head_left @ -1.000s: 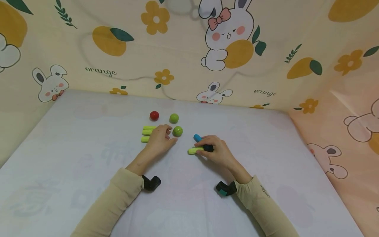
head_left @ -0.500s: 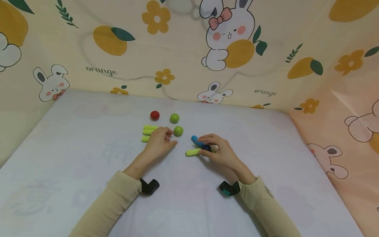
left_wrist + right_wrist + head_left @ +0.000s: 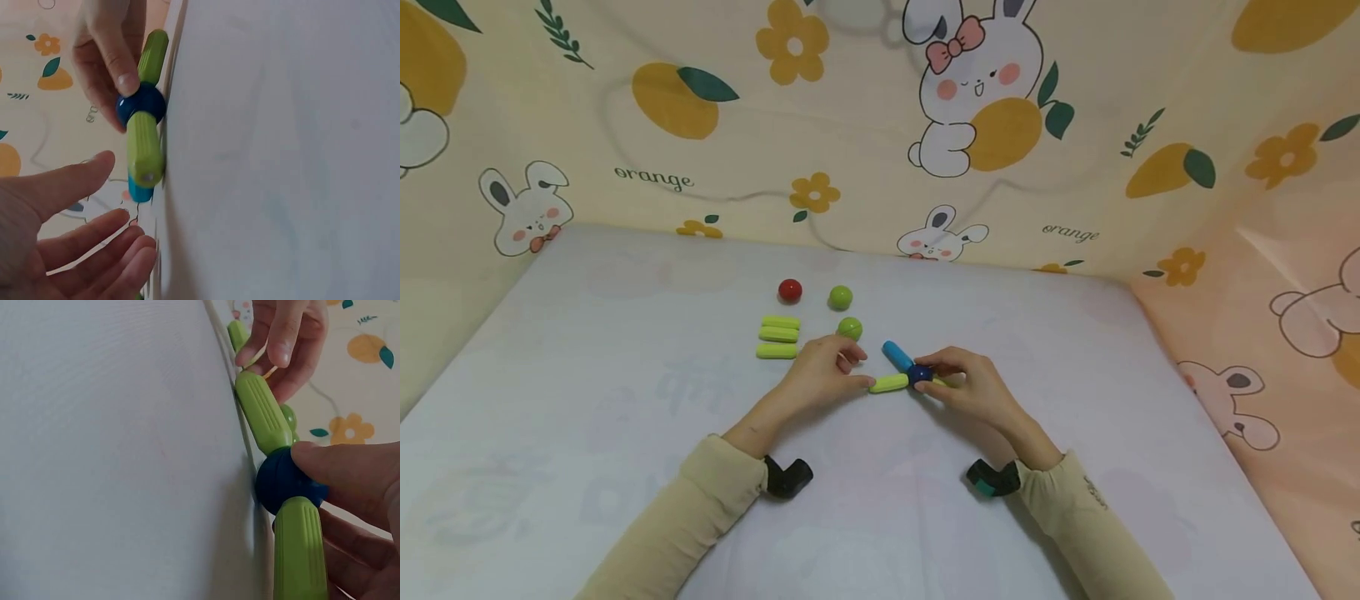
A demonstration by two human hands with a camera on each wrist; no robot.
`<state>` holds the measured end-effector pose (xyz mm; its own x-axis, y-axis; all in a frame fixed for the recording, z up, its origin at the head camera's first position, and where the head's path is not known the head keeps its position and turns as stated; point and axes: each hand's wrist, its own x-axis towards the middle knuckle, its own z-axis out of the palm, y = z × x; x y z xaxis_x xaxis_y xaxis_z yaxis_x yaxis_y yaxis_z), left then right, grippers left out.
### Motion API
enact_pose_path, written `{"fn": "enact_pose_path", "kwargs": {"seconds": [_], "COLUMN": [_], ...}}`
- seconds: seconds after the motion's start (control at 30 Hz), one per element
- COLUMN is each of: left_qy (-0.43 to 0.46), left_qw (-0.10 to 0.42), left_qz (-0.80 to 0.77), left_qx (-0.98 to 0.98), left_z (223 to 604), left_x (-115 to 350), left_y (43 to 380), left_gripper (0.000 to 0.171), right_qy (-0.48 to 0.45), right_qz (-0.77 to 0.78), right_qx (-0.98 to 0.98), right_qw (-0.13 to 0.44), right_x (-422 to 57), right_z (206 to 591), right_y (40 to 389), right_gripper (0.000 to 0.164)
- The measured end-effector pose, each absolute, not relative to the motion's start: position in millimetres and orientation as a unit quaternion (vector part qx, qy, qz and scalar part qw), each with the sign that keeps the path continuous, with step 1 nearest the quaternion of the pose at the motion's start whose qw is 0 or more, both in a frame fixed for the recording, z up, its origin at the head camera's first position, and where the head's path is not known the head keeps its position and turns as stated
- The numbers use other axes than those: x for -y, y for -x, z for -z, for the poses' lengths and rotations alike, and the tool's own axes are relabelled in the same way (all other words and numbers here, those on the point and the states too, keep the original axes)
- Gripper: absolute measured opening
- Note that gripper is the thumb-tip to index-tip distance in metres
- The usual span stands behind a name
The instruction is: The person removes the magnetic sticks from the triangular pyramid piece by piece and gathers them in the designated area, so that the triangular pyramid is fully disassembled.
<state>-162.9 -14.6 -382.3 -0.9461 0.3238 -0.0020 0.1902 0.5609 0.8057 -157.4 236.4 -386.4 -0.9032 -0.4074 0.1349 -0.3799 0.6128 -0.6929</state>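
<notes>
My right hand [image 3: 976, 385] pinches a dark blue ball [image 3: 920, 375] between thumb and fingers. One light green rod [image 3: 889, 383] sticks out of the ball to the left, and a second green rod [image 3: 300, 550] extends from the opposite side, partly hidden by the hand in the head view. A blue rod [image 3: 897, 355] points from the ball to the back left. My left hand [image 3: 823, 367] holds nothing; its thumb and loosely bent fingers stand apart, with the thumb tip close to the free end of the left green rod.
Behind the left hand lie several pieces on the white table [image 3: 880, 500]: a red ball [image 3: 790, 290], a green ball [image 3: 840, 297], another green ball [image 3: 850, 327] and three green rods [image 3: 778, 334] side by side. A printed cloth [image 3: 865, 125] hangs behind the table.
My left hand has moved right and slightly nearer, uncovering the green rods and approaching the held piece. The right hand has shifted its hold, so the ball now shows more fully.
</notes>
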Motion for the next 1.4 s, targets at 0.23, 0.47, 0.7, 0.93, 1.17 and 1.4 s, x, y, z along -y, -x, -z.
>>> {"fn": "enact_pose_path", "kwargs": {"seconds": [0.23, 0.47, 0.7, 0.93, 1.17, 1.4], "left_qy": [-0.177, -0.185, -0.185, -0.187, -0.177, -0.157], "left_qw": [0.087, 0.094, 0.098, 0.106, 0.117, 0.138], "left_qz": [-0.441, -0.442, -0.454, -0.462, -0.471, -0.48], "left_qx": [-0.876, -0.872, -0.866, -0.86, -0.856, -0.852], "left_z": [384.9, 385.4, 387.3, 389.4, 391.6, 392.3], "left_x": [4.6, 1.0, 0.4, 0.1, -0.6, -0.2], "left_y": [163.0, 163.0, 164.2, 165.6, 166.3, 168.5], "left_gripper": [0.033, 0.029, 0.02, 0.019, 0.019, 0.017], "right_qy": [0.224, 0.221, 0.22, 0.218, 0.209, 0.217], "right_qz": [0.385, 0.391, 0.398, 0.409, 0.424, 0.424], "right_qx": [-0.895, -0.893, -0.891, -0.886, -0.881, -0.879], "right_qw": [0.01, 0.015, 0.012, 0.021, 0.031, 0.027], "right_x": [-235.3, -235.8, -239.4, -240.7, -242.7, -242.8], "right_z": [387.3, 388.8, 391.9, 392.9, 393.8, 394.6], "right_y": [159.6, 161.1, 162.2, 163.1, 162.8, 164.4], "right_gripper": [0.032, 0.032, 0.031, 0.03, 0.03, 0.029]}}
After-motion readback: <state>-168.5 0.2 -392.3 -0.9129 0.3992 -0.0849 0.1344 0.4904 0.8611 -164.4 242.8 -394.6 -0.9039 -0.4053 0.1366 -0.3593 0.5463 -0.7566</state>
